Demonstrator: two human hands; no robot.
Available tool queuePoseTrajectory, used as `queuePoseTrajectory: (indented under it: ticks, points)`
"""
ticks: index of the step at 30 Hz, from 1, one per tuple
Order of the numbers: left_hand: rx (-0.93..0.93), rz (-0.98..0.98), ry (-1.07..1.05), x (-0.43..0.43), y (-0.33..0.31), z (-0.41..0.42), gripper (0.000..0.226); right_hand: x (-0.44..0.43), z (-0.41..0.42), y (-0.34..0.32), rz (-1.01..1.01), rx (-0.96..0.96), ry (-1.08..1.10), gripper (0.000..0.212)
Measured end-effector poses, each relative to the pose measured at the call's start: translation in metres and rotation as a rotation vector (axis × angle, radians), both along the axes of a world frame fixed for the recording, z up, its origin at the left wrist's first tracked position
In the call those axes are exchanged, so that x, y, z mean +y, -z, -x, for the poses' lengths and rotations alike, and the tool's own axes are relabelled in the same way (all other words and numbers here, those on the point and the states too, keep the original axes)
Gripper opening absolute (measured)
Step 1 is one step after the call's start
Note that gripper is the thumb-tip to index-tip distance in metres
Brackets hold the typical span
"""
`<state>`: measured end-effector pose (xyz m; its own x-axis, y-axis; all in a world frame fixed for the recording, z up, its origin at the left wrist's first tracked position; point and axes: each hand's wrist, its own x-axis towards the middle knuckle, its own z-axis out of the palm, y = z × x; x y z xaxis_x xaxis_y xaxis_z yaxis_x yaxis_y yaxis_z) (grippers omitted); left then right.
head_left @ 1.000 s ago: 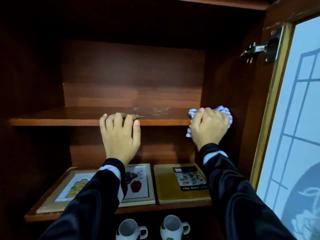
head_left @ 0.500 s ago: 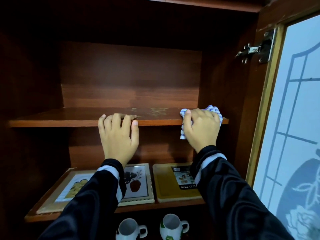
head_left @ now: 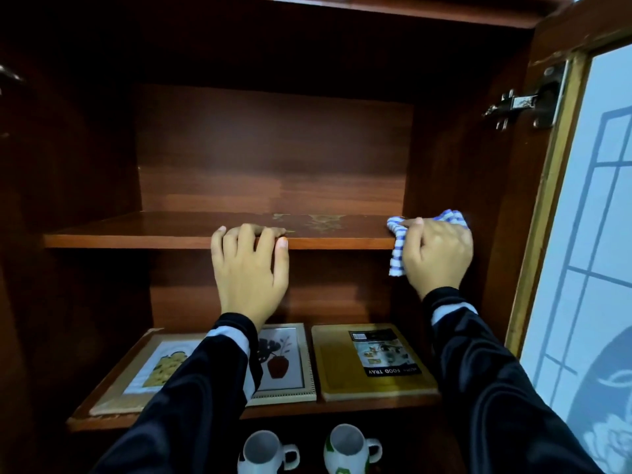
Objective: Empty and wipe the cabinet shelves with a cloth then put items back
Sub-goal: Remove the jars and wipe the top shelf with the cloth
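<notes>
— Where does the cloth (head_left: 396, 256) sit?

— Bunched at the right end of the upper shelf (head_left: 154, 229), on its front edge. The right hand (head_left: 439, 254) has its fingers (head_left: 415, 222) curled round it. One blue-checked tail hangs below the edge, and another bit shows past the knuckles.

— And the other hand?

— The left hand (head_left: 249, 268) grips the shelf's front edge near the middle, fingers hooked over the top, thumb against the front face. It holds nothing else.

— So which way would the wipe run?

— Leftward, most likely. The shelf's long axis runs left to right, and nearly all its bare board lies left of the cloth. The pale stain (head_left: 321, 224) sits between the two hands, so the cloth hand must travel left to reach it.

— Anything in the way?

— Only the left hand, probably. The shelf below carries framed pictures (head_left: 284, 357) and a food tray (head_left: 342, 371), with two mugs (head_left: 345, 446) lower down.
</notes>
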<state>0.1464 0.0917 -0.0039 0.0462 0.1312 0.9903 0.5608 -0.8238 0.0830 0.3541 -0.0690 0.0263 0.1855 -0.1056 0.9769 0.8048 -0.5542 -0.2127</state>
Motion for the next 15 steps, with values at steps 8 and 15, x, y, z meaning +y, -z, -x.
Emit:
queuePoseTrajectory:
  ticks: [8,15]
  points:
    - [0.005,-0.001,-0.009,0.001,0.001,0.002,0.031,0.017,0.027,0.001,0.173,-0.127,-0.063,0.042]
    - [0.007,0.009,-0.008,0.000,0.000,0.002,0.033,0.020,0.036,-0.004,0.005,0.070,0.091,0.048]
